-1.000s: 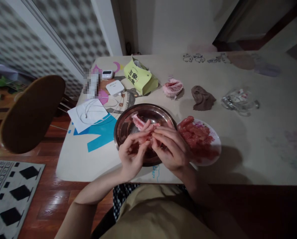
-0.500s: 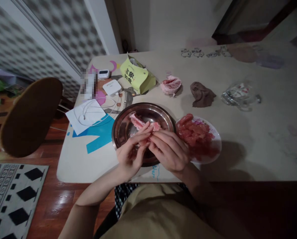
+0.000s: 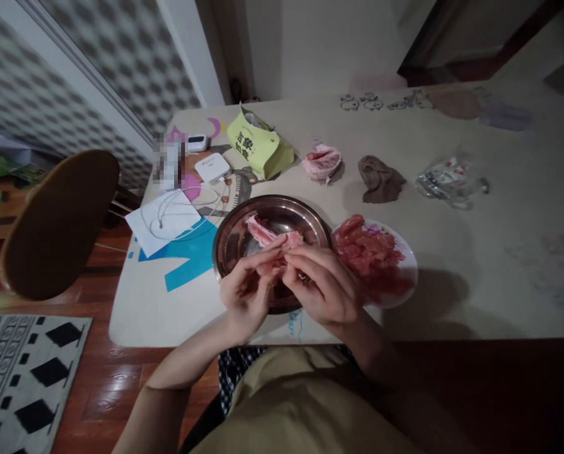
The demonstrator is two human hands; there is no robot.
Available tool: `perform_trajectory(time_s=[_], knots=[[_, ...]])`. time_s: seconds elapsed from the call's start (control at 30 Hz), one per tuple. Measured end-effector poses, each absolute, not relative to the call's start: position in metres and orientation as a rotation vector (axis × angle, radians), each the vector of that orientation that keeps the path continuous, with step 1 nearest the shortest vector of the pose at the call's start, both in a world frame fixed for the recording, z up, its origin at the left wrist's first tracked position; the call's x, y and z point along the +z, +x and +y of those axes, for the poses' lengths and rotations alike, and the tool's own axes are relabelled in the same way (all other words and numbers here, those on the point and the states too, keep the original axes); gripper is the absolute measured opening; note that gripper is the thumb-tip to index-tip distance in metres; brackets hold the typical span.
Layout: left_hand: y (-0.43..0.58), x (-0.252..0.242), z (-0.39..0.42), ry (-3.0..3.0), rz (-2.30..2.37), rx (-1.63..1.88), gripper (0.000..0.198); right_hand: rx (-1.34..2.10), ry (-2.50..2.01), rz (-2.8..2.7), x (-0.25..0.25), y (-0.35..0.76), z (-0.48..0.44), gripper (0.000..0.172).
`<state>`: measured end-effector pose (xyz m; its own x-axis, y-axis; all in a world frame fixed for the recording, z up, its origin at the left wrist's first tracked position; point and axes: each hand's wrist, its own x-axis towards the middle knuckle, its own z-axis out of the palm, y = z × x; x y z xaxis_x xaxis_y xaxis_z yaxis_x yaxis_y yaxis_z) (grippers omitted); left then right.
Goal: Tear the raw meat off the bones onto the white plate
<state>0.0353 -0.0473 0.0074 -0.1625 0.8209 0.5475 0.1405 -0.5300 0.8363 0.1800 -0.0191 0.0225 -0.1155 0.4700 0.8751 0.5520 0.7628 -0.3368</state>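
Over a steel bowl (image 3: 225, 239), my left hand (image 3: 248, 284) and my right hand (image 3: 324, 280) meet with their fingertips close together. Both are closed on a small piece of raw meat (image 3: 273, 267), mostly hidden by the fingers. Inside the bowl, a pink and white strip of meat (image 3: 262, 231) leans towards the far left, and another pale pink piece (image 3: 293, 239) shows just beyond my fingertips. To the right, partly behind my right hand, a white plate (image 3: 409, 284) bears a heap of raw meat pieces (image 3: 370, 249).
Behind the bowl lie a yellow-green packet (image 3: 258, 145), a crumpled pink bundle (image 3: 322, 162), a brown cloth (image 3: 380, 180) and clear crumpled plastic (image 3: 450, 180). At left are a white device (image 3: 212, 166), a cable on white paper (image 3: 163, 221) and a chair (image 3: 59, 224) beside the table.
My fingers have shifted slightly around the meat, with a little more of it showing between them. The whole view has moved slightly; the bowl, plate and other objects stay in place.
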Motion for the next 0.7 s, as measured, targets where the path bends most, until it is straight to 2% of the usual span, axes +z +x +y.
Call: perform_trajectory(time_s=[0.1, 0.17, 0.57, 0.7], knots=[[0.034, 0.009, -0.047, 1.579, 1.115, 1.791, 0.023, -0.081, -0.846, -1.676, 0.021, 0.180, -0.012, 0.042], [0.033, 0.010, -0.047, 1.574, 1.130, 1.810, 0.024, -0.081, -0.872, -1.657, 0.019, 0.181, -0.008, 0.041], [0.026, 0.018, -0.030, 1.361, 1.260, 1.694, 0.019, 0.176, -0.904, -1.797, 0.007, 0.184, -0.005, 0.018], [0.020, 0.018, -0.020, 1.314, 1.281, 1.687, 0.024, 0.232, -0.935, -1.779, 0.004, 0.186, -0.005, 0.011]])
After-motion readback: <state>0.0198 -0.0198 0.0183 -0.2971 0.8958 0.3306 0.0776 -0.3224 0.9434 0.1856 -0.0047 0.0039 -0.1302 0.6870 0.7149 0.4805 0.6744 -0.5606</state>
